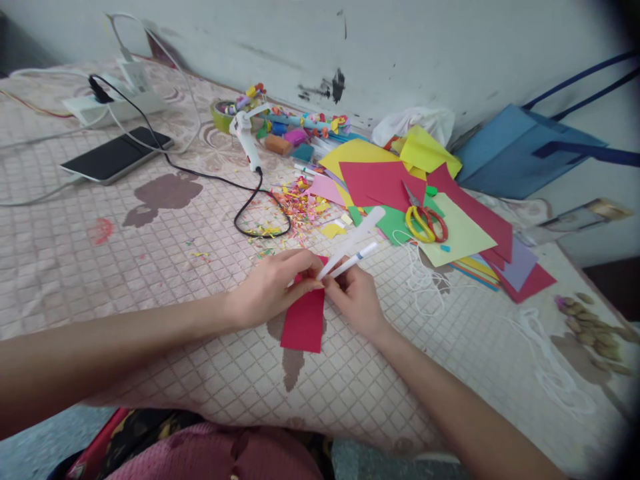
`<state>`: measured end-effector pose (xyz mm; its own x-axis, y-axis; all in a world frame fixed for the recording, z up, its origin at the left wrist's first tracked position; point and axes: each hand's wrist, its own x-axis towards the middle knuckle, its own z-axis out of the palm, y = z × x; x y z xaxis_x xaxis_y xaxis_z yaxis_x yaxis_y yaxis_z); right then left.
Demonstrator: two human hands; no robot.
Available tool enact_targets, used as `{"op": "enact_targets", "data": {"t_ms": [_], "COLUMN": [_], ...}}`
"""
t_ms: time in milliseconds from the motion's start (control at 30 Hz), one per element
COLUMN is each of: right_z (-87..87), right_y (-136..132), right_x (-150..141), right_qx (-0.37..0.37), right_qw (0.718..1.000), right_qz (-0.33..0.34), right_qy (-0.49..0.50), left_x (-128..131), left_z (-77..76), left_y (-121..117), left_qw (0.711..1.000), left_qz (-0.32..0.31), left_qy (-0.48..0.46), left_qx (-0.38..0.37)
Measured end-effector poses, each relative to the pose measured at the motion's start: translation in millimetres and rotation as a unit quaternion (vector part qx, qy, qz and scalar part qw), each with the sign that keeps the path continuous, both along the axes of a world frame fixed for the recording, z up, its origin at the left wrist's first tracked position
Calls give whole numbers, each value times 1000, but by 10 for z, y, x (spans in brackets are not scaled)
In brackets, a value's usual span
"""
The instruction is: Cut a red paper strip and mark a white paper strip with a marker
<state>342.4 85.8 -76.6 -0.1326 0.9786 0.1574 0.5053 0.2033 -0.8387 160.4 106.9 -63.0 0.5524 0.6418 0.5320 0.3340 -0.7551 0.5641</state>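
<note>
Two white sticks (356,237), one red paper strip (303,325) — left hand (270,287), right hand (362,299) both pinched closed on them

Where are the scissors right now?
Head view, right of centre: the scissors lie on the coloured paper, beyond the right hand and just above the white string.

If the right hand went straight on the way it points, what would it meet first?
The right hand would probably meet the left hand first, by the red paper; whether they already touch is unclear.
</note>
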Motion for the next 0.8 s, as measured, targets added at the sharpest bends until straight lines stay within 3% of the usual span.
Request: {"op": "enact_targets", "data": {"t_ms": [400, 800], "right_z": [-19, 10], "right_y": [73, 287], "right_x": [-2, 36], "right_qx": [-5, -70], "right_qw": [1000, 989], "right_qz": [10, 127], "right_qy": [-8, 41], "left_x": [15, 12], "left_z": [14, 27], "left_y": [4, 12], "left_qw": [1000, 1000], "left_qz": [-6, -3], "left_qy": [-11, 2], "left_qx": [7, -4]}}
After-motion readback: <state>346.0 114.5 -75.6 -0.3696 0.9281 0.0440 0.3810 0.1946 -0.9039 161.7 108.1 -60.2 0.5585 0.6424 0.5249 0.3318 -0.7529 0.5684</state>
